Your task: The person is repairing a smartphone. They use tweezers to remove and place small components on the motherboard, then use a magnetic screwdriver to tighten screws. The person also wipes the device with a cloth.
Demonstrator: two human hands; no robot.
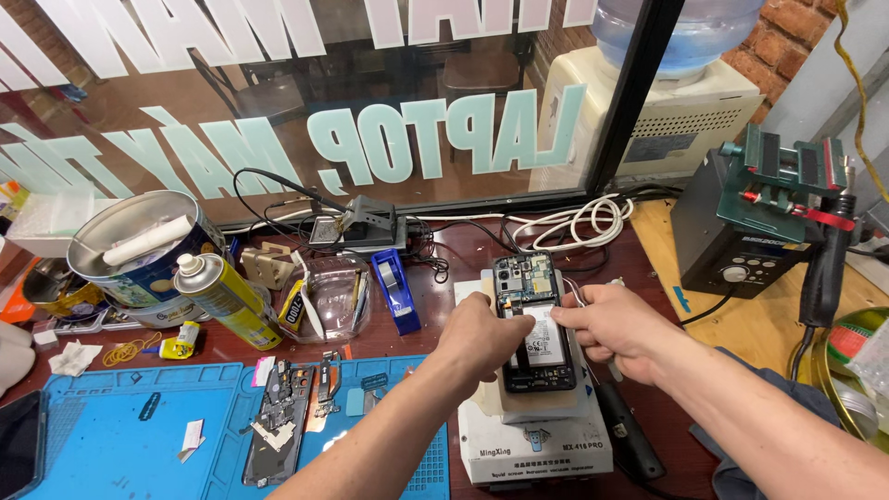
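An opened smartphone [526, 278] lies back side up on a white heating plate machine [537, 449], with its circuit board at the far end and its battery [544, 347] exposed. My left hand [482, 341] rests on the phone's left edge, fingers curled against it. My right hand [607, 324] comes in from the right, its fingertips pinching at the top of the battery. Both forearms cross the lower part of the view.
A blue work mat [120, 435] at the lower left carries a dismantled phone frame [278, 426]. Behind it stand a yellow spray can [227, 301], a metal tin [139, 245], a blue tape dispenser [396, 292] and a clear plastic tray [338, 301]. A black station with a green clamp [769, 208] sits right.
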